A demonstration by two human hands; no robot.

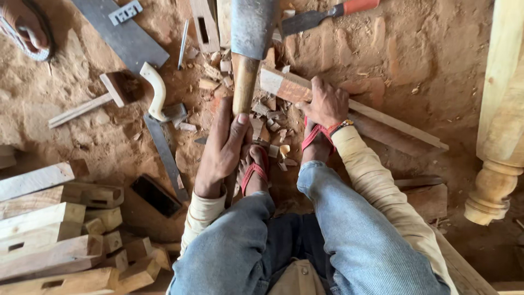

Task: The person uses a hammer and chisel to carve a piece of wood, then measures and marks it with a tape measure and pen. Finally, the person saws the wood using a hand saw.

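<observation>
Chopping work on a wooden strip is under way: the person crouches over sandy ground, feet in red-strapped sandals, with the left hand (221, 147) wrapped tight around the wooden handle of an adze (248, 49) and the right hand (326, 104) pressed flat and closed over the strip (349, 106), pinning it to the ground. The adze is raised, its grey metal head well above the chips (267, 117) scattered between the feet, so this looks like the lifted part of a stroke; a downward blow would call for the blade to land on the strip's near end clear of the fingers holding it. The adze's long axis runs almost straight away from the person, head pointing forward and handle back toward the knees. The strip lies slanted, its long axis running from upper left, near the adze head, down to the right past the right hand. Around it lie a hand saw (161, 114) with a pale grip, a wooden mallet (103, 95), a chisel (322, 16) with an orange handle, and a stack of cut blocks (60, 235) at lower left; a turned post (499, 136) stands at right.
</observation>
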